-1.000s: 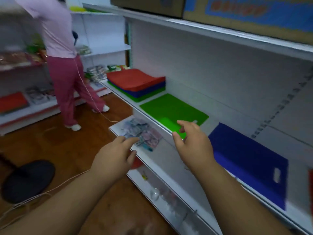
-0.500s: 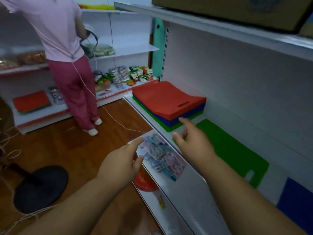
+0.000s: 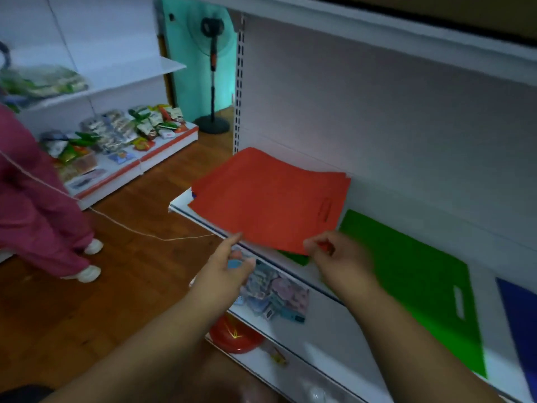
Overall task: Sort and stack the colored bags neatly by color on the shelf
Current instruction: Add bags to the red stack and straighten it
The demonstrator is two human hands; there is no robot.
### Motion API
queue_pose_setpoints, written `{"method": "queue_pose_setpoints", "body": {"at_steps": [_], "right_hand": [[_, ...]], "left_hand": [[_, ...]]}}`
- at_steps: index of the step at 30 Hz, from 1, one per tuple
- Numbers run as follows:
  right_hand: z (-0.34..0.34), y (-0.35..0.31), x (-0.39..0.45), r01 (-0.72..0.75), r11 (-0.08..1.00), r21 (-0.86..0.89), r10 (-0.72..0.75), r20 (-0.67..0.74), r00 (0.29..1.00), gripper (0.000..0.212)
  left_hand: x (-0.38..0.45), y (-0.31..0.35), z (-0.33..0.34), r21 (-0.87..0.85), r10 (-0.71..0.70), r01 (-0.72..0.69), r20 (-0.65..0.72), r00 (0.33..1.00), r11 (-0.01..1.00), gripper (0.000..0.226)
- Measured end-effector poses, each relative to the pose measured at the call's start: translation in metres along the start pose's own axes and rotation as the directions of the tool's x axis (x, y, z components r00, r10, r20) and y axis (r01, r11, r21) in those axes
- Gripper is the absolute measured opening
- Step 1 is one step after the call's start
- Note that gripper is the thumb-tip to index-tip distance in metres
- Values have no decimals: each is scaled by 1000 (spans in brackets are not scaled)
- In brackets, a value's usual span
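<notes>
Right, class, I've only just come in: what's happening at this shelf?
A person is sorting coloured bags on a white shelf. Their right hand pinches the near corner of the red bag topping a mixed stack; the left hand reaches in, open. A green bag and a blue bag lie separately alongside.

A: How many bags lie on the shelf (image 3: 200, 212)?
B: One red bag (image 3: 270, 199) on a stack, one flat green bag (image 3: 415, 274), one blue bag (image 3: 520, 315).
A: And hands?
B: Two, also one standing fan (image 3: 213, 77).
</notes>
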State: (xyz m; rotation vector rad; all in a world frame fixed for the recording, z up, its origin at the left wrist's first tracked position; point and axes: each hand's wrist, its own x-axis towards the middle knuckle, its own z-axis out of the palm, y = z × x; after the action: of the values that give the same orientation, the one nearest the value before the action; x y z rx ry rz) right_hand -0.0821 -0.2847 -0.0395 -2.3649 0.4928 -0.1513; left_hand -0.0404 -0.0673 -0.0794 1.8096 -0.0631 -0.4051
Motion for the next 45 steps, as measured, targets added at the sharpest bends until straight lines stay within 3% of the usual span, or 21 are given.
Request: {"method": "queue_pose_setpoints", "body": {"at_steps": [3,6,10,13,17,20,23,27,31,35,45], "right_hand": [[5,-4,-16,-18,1000,2,18,-191,981,7],[4,2,-41,10,998,-68,-31,-312,950,28],[-20,18,-76,-38,980,-193,-61,-480,875,34],[-45,35,-106,-141,976,-166,21,-575,818,34],[-88,74,-168,-289,948,-135,126,-674,728,30],[-115,111,-233,-419,908,-20,265,-747,610,30],[-140,150,-304,-494,868,48,331,-798,504,31],[-177,209,-397,-592,803,70,376,-830,412,32],[-226,266,-478,-661,746,82,414,-834,365,32],[-276,314,-523,-700,707,96,445,-831,335,33],[-359,428,-488,-716,691,101,508,-772,381,34]], "left_hand": [[33,-2,-22,-94,1,-11,-105,994,996,42],[46,-4,-35,-135,1,-28,-193,981,990,28],[34,-2,-25,52,145,-141,-91,985,989,23],[19,5,6,196,275,-276,34,961,941,21],[-12,17,67,204,457,-493,200,867,846,15],[-47,28,124,174,542,-617,339,769,767,28],[-88,37,188,149,592,-716,462,661,682,31],[-158,38,278,91,629,-781,539,560,618,36],[-238,45,361,82,633,-810,581,512,580,22],[-289,58,431,64,617,-812,616,489,579,24],[-277,81,565,149,597,-816,611,520,559,23]]}}
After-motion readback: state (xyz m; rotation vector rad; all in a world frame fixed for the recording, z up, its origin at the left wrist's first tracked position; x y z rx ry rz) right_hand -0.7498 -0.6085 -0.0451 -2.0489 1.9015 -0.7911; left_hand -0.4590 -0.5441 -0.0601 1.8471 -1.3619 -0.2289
